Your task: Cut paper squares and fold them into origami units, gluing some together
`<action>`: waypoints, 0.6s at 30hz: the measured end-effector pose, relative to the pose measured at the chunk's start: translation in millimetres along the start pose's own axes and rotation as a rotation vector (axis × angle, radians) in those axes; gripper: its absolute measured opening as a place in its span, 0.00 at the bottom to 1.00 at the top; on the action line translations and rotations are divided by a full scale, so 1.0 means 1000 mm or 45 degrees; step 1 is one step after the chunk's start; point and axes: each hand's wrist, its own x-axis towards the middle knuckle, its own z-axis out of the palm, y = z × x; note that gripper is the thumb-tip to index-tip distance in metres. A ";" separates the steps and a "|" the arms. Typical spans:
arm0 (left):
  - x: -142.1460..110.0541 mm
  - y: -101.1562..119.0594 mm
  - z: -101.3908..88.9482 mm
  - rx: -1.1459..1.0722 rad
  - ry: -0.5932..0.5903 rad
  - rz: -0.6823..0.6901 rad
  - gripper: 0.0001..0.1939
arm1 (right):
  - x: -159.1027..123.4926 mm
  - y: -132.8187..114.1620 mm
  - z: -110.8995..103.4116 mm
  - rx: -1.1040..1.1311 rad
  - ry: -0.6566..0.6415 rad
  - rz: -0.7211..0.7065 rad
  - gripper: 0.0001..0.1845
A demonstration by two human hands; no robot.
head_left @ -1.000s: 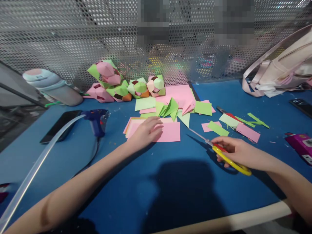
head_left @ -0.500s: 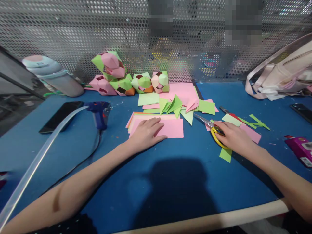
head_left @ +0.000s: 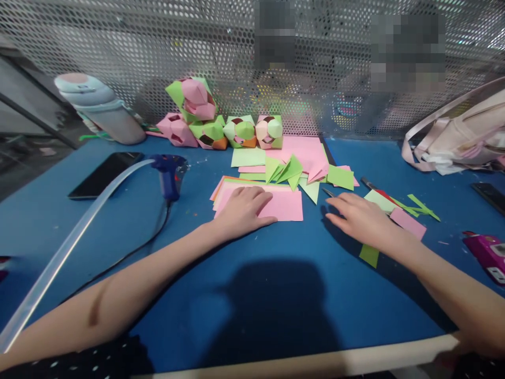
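My left hand lies with fingers spread on a stack of coloured paper, pink sheet uppermost. Over the scissors hovers my right hand, fingers apart and holding nothing; it hides all but the blade tips. Cut green scrap shows under its wrist. Behind the stack are folded green paper pieces and a large pink sheet. Several pink and green folded paper balls line the back edge, one resting on top of others.
To the left are a blue glue gun with a long clear glue stick, a black phone and a bottle. At right lie a craft knife, paper strips, a purple device and a bag. A perforated metal panel stands behind.
My right hand has let go of the yellow-handled scissors and opened, shifting slightly left above them. My left hand stays on the paper stack. The camera view has shifted a little.
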 end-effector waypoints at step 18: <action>-0.014 0.007 0.010 -0.103 0.251 0.275 0.20 | 0.041 -0.036 0.041 0.053 0.323 -0.538 0.13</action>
